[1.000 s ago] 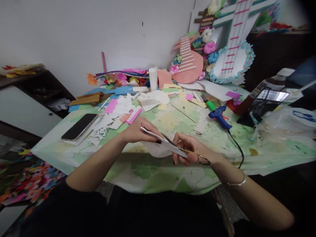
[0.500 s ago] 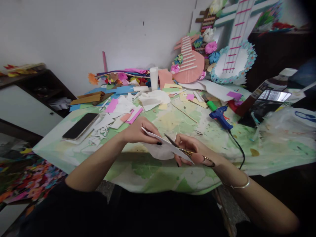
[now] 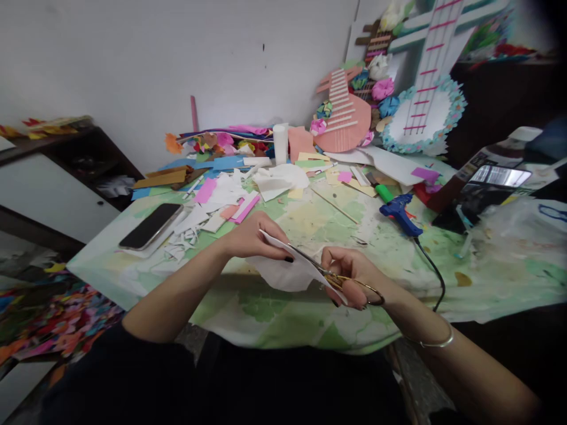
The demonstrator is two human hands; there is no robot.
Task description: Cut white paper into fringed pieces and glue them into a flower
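In the head view, the left hand [image 3: 259, 237] is closing on the white paper [image 3: 286, 274], its thumb pressing on the near face and its fingers bending behind the upper edge, where the paper is partly hiding them. The right hand [image 3: 352, 274] is curling around the gold-handled scissors [image 3: 331, 276], with thumb and fingers gripping at the loops; the blades are lying almost together along the paper's upper edge, pointing toward the left hand. The paper is hanging between the two hands, tilting down to the right, above the front edge of the cloth-covered table [image 3: 274, 310]. A bracelet [image 3: 445, 341] is circling the right forearm. White paper scraps [image 3: 183, 241] and a phone [image 3: 151, 226] are lying beyond the left forearm, and a blue glue gun [image 3: 401, 213] is resting beyond the right hand.
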